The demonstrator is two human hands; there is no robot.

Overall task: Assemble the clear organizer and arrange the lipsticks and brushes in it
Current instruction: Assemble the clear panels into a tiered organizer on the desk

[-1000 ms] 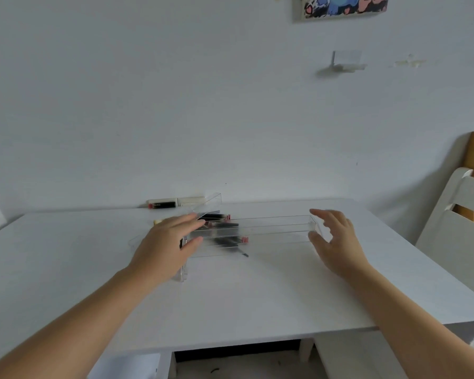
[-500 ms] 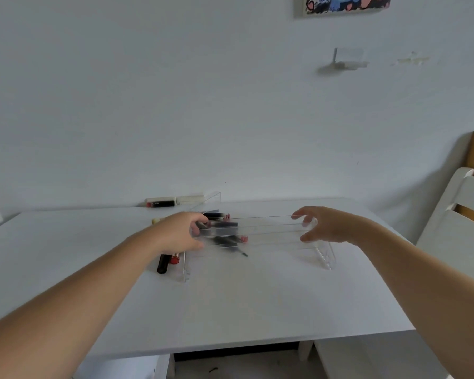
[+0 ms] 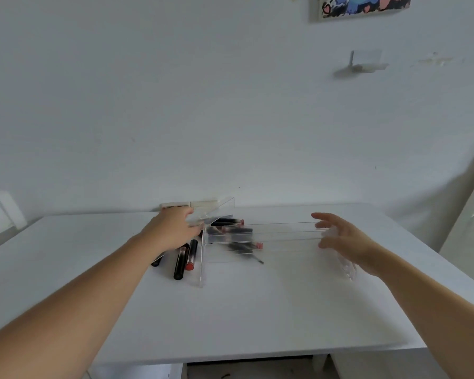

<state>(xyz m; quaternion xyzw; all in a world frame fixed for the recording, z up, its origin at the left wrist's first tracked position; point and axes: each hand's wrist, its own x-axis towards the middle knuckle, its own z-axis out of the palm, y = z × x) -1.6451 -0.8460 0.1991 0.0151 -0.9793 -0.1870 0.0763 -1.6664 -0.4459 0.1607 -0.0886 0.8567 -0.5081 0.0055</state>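
We see a white table against a white wall. In the middle of the table stands the clear organizer, a long see-through rack with steps. Its left end wall stands upright near us.

The left hand reaches to the far left end of the organizer. Its fingers lie at a loose clear piece that leans there, tilted. We cannot tell if the fingers hold it or only touch it.

The right hand is at the right end of the organizer. Its fingers are spread and a little bent. We cannot tell if they touch the clear plastic.

Some black lipsticks lie on the table just left of the organizer, near the left hand. More dark sticks show behind the clear steps, blurred. A cream stick lies far back by the wall.

A picture hangs high on the wall. A white chair stands at the right.
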